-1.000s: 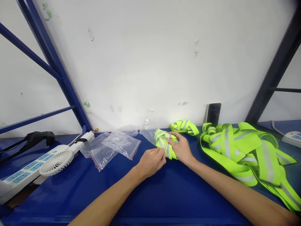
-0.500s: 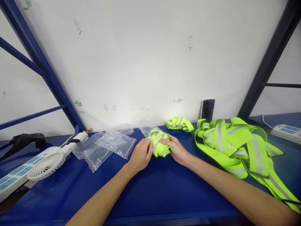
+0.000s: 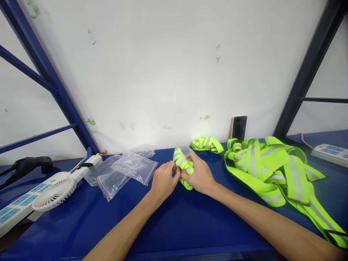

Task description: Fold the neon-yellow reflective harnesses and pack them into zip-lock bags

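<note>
Between my hands is a folded bundle of neon yellow reflective strap (image 3: 182, 164) with silver stripes. A clear plastic bag (image 3: 186, 149) shows at its far end, so the bundle sits partly inside it. My left hand (image 3: 164, 177) is closed, fingertips pinching at the bundle's left side where the bag's edge seems to be; the exact grip is hidden. My right hand (image 3: 200, 174) wraps the bundle from the right, thumb on its near side, fingers at the top. Past it, a second folded strap bundle (image 3: 207, 144) lies near the wall.
A loose heap of the same strap (image 3: 269, 166) covers the right side of the blue table (image 3: 174, 228). Clear zip bags (image 3: 130, 166) lie to the left, beside a white fan (image 3: 54, 194) and power strip (image 3: 19, 206). A phone (image 3: 239, 127) leans against the wall.
The bundle has turned more upright and narrower, and more of it is in the bag. My right hand has shifted its grip, and both hands have come closer together.
</note>
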Available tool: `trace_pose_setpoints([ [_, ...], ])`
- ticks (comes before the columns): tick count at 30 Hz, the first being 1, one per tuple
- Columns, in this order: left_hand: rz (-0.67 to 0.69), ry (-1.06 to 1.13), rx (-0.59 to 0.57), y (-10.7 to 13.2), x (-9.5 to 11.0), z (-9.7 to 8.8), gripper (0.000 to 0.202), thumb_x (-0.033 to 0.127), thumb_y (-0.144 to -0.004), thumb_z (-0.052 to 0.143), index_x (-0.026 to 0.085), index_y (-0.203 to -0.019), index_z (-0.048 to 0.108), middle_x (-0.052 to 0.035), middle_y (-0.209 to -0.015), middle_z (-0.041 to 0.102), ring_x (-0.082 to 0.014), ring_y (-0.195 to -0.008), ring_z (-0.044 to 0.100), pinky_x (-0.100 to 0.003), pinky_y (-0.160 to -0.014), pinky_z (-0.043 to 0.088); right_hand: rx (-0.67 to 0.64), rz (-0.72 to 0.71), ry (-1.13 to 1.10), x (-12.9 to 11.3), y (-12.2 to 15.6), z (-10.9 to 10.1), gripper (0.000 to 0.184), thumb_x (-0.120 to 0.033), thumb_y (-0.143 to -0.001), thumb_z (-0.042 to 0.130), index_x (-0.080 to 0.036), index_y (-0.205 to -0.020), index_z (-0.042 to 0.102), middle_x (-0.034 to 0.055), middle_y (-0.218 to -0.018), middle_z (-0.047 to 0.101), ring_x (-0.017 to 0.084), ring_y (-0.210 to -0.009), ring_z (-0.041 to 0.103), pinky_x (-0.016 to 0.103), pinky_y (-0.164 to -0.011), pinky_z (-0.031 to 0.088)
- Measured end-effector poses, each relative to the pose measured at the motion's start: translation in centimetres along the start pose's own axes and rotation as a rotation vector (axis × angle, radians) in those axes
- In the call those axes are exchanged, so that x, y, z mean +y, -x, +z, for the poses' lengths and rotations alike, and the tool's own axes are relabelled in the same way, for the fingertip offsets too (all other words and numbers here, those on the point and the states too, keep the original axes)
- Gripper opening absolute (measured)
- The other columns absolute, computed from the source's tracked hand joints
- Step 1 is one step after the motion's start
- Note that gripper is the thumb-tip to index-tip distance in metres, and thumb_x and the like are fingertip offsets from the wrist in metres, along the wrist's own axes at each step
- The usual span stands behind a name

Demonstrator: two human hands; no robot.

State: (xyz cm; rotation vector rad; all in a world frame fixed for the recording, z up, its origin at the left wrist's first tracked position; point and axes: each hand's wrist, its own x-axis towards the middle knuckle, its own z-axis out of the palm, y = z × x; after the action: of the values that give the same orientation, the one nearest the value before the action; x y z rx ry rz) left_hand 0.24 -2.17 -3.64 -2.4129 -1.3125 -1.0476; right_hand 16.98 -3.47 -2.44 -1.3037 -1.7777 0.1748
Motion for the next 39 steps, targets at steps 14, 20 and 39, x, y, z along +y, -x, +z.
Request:
trace_pose_setpoints([
  [14, 0.049, 0.04, -0.03, 0.3, 0.8, 0.6, 0.016, 0.017, -0.088, 0.048, 0.021, -0.073, 0.045, -0.0011, -0.073, 0.055, -0.0159, -0.07, 0.054, -0.028, -0.065, 0.042, 0.09, -0.069, 0.016, 0.5, -0.4, -0.3, 0.051, -0.025, -0.072, 0.07, -0.019, -0.116, 0.044, 0.0124, -0.113, 0.052, 0.028, -0.099, 0.06, 0.041, -0.081, 0.053],
  [20, -0.139, 0.05, -0.063, -0.1, -0.3, 0.0, 0.016, 0.022, -0.081, 0.053, 0.021, -0.07, 0.041, -0.0027, -0.083, 0.054, -0.0177, -0.076, 0.054, -0.031, -0.071, 0.042, 0.105, -0.339, -0.047, 0.6, 0.6, 0.5, 0.049, -0.016, -0.082, 0.065, -0.023, -0.126, 0.046, 0.0094, -0.117, 0.062, 0.026, -0.107, 0.061, 0.041, -0.092, 0.052],
  [39, 0.258, -0.094, -0.004, 0.1, -0.4, 0.0, 0.027, 0.017, -0.095, 0.043, 0.019, -0.07, 0.053, -0.0028, -0.066, 0.059, -0.0172, -0.069, 0.057, -0.029, -0.066, 0.044, -0.074, -0.502, 0.412, 0.1, 0.7, 0.0, 0.026, -0.004, -0.087, 0.049, -0.019, -0.101, 0.065, 0.0128, -0.106, 0.063, 0.025, -0.091, 0.058, 0.038, -0.078, 0.055],
])
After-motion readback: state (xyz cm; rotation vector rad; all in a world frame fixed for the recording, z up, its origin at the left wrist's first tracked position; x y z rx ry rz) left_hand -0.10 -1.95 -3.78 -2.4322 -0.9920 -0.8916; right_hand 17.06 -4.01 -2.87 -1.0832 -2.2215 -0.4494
